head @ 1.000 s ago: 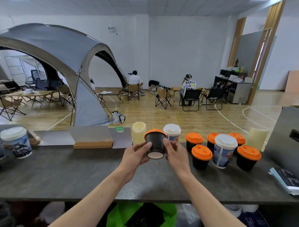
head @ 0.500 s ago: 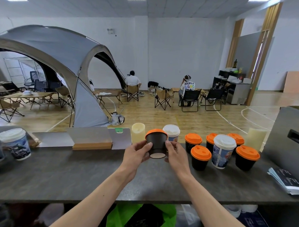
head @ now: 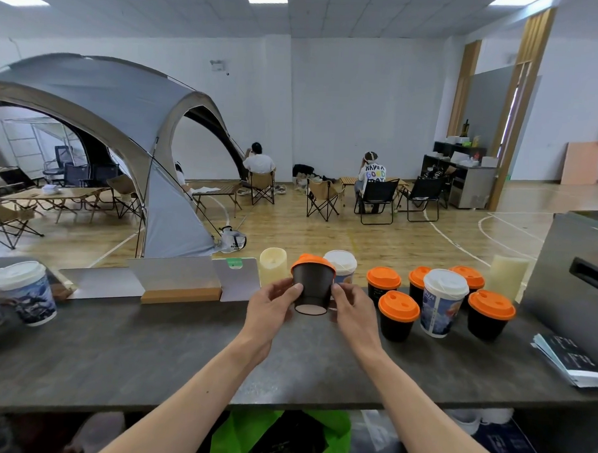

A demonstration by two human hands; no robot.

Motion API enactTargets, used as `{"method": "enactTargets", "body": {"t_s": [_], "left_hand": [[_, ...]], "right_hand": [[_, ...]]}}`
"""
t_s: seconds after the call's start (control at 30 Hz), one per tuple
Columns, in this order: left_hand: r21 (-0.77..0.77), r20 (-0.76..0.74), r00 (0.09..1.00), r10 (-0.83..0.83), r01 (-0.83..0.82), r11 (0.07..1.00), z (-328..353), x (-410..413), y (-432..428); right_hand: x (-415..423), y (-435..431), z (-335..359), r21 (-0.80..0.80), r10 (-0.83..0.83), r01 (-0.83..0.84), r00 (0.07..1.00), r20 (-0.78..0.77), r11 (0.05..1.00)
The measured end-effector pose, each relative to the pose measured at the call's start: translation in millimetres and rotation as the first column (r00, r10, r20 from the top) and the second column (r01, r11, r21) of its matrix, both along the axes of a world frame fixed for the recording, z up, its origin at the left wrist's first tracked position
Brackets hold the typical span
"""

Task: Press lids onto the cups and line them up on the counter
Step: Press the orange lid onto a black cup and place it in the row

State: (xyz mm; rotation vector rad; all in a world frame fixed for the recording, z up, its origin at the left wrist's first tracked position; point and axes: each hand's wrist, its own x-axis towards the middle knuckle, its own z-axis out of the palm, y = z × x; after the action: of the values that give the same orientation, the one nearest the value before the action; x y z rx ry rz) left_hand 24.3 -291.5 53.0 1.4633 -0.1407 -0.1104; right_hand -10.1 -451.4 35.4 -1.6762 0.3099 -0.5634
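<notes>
I hold a black paper cup (head: 313, 284) with an orange lid above the dark counter (head: 148, 350), tilted so its pale bottom faces me. My left hand (head: 271, 309) grips its left side and my right hand (head: 353, 314) its right side. Just behind it stands a white-lidded printed cup (head: 341, 266). To the right is a cluster of several black cups with orange lids (head: 398, 314) around a tall white-lidded printed cup (head: 442, 302).
Two cream cylinders (head: 272, 265) (head: 506, 275) stand at the counter's back edge. A white-lidded printed cup (head: 25, 296) sits far left. A grey metal box (head: 576, 279) and a stack of leaflets (head: 572, 363) are at the right. A grey card stand on a wooden block (head: 182, 283) is back left.
The cup between my hands has stayed at nearly the same spot, dropping slightly toward the counter; both hands keep their grip.
</notes>
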Motion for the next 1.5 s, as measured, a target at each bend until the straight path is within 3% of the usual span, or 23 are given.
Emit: {"method": "enactTargets", "body": {"t_s": [0.37, 0.57, 0.7, 0.83, 1.17, 1.33, 1.5], "left_hand": [[0.124, 0.109, 0.994, 0.022, -0.036, 0.992, -5.5, 5.3, 3.8], [0.288, 0.211, 0.977, 0.011, -0.073, 0.955, -11.2, 5.1, 4.9], [0.452, 0.363, 0.926, -0.106, -0.075, 0.889, -19.4, 1.0, -2.5], [0.468, 0.299, 0.94, -0.161, 0.003, 0.884, -31.2, -2.2, -13.0], [0.513, 0.155, 0.939, -0.308, 0.19, 0.837, -54.1, -0.3, -48.0], [0.518, 0.099, 0.948, -0.304, 0.211, 0.829, -61.2, -1.0, -63.3], [0.641, 0.159, 0.934, -0.32, 0.149, 0.753, -65.7, -4.8, -66.5]], "right_hand": [[-5.6, -3.7, -2.5, -0.129, 0.022, -0.027, 0.999, -0.038, 0.991], [-9.0, -6.7, -7.4, -0.181, 0.021, -0.023, 1.0, -0.012, 0.983], [-14.8, -11.8, -19.3, -0.424, 0.137, -0.159, 0.987, -0.081, 0.892], [-22.8, -16.4, -27.1, -0.508, 0.212, -0.306, 0.949, -0.235, 0.806], [-11.7, -54.6, -36.8, -0.547, 0.064, -0.268, 0.93, -0.362, 0.793], [-1.8, -71.6, -36.5, -0.477, 0.083, -0.331, 0.879, -0.469, 0.814], [-5.2, -79.6, -41.8, -0.451, 0.131, -0.41, 0.837, -0.532, 0.793]]}}
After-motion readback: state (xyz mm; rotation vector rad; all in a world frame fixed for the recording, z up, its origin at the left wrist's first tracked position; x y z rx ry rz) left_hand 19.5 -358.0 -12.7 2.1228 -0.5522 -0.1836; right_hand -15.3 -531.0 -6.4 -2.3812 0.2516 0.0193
